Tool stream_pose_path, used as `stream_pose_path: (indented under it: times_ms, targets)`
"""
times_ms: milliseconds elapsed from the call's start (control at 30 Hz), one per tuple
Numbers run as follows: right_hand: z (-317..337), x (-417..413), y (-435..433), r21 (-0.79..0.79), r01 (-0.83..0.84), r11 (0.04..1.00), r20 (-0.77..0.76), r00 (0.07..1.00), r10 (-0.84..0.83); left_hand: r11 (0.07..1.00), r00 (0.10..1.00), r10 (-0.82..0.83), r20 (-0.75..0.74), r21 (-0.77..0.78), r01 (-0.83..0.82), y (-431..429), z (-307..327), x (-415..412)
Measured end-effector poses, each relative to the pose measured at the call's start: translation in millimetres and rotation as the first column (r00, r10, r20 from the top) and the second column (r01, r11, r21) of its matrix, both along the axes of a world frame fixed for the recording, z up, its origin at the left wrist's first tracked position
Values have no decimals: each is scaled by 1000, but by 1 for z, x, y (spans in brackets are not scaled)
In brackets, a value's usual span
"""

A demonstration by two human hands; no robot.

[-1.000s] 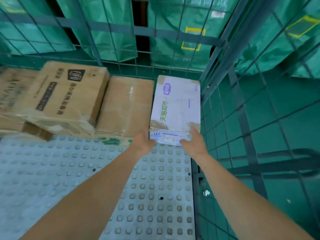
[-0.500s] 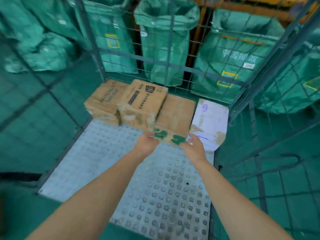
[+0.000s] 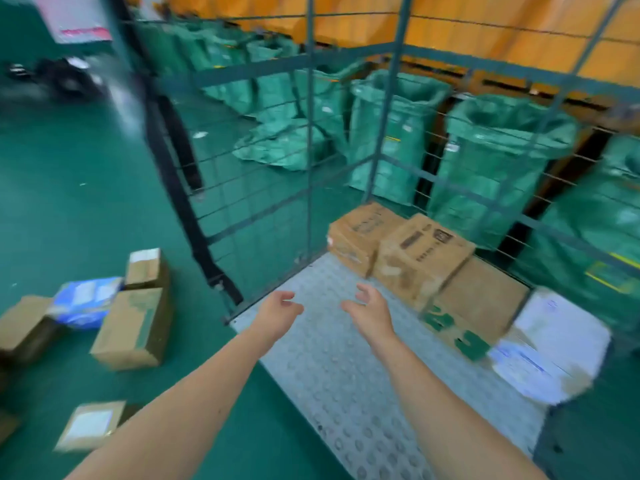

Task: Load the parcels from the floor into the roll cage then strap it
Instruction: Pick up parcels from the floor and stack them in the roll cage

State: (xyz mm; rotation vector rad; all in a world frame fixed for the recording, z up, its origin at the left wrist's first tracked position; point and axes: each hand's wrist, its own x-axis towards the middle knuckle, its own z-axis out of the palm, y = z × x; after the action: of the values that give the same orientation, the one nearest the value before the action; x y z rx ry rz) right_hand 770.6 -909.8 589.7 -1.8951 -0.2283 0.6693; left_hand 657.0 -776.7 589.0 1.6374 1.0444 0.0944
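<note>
Both hands hover empty over the front of the roll cage (image 3: 308, 188). The left hand (image 3: 280, 311) and the right hand (image 3: 369, 315) have their fingers released, loosely curled and touching nothing.

The cage's studded grey base plate (image 3: 346, 368) carries four parcels in a row along its back mesh: a brown box (image 3: 360, 233) in the far corner, a taller printed box (image 3: 422, 254) touching it, a flat box with green print (image 3: 478, 306), and a white parcel (image 3: 554, 344) at the right end.

More parcels lie on the green floor (image 3: 69, 202) to the left of the cage: a long brown carton (image 3: 133, 327), a small carton (image 3: 145, 268) behind it, a blue and white packet (image 3: 86, 301), an open box (image 3: 22, 323) at the frame's edge, and a labelled parcel (image 3: 91, 424) nearest the person.

A black strap (image 3: 183, 209) hangs down the cage's left side. Beyond the mesh stand green sacks (image 3: 498, 168) in front of an orange wall (image 3: 485, 19).
</note>
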Motion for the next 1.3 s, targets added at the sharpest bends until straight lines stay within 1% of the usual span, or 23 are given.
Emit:
stream_pose_path:
  times_ms: [133, 267, 433, 600, 667, 767, 833, 933, 1067, 1200, 1300]
  targets:
    - [6, -39, 61, -3, -209, 978, 32, 977, 209, 975, 975, 222, 21, 22, -223, 39, 9, -62]
    - [5, -73, 111, -5, -420, 908, 24, 907, 420, 897, 897, 441, 32, 18, -441, 62, 11, -115]
    - [2, -111, 158, -17, -655, 756, -18, 756, 655, 724, 724, 690, 21, 1, -690, 65, 9, -171]
    - [2, -158, 189, -42, -847, 530, -31, 532, 846, 496, 496, 868, -1, -16, -868, 43, 8, -224]
    - [1, -182, 196, -42, -897, 440, -33, 442, 897, 409, 409, 912, -12, -3, -913, 29, 8, -248]
    - [-2, -226, 200, -43, -958, 284, -50, 286, 957, 245, 245, 969, -21, 4, -969, 0, 5, -289]
    - [-3, -259, 199, -32, -982, 188, -57, 190, 980, 163, 162, 986, -33, 6, -987, -19, 4, -315]
    - [-8, -317, 194, -44, -999, 30, -61, 32, 998, 28, 28, 999, -34, 22, -999, -52, 7, -355]
    - [-10, -392, 180, -49, -988, -143, -67, -140, 988, -144, -145, 989, -32, 24, -989, -92, 8, -408]
    - [-9, -467, 167, -65, -959, -276, -54, -273, 960, -272, -273, 961, -38, 15, -962, -124, 4, -468]
    - [-8, -523, 164, -74, -944, -322, -45, -320, 946, -315, -316, 948, -37, 20, -949, -136, 3, -519]
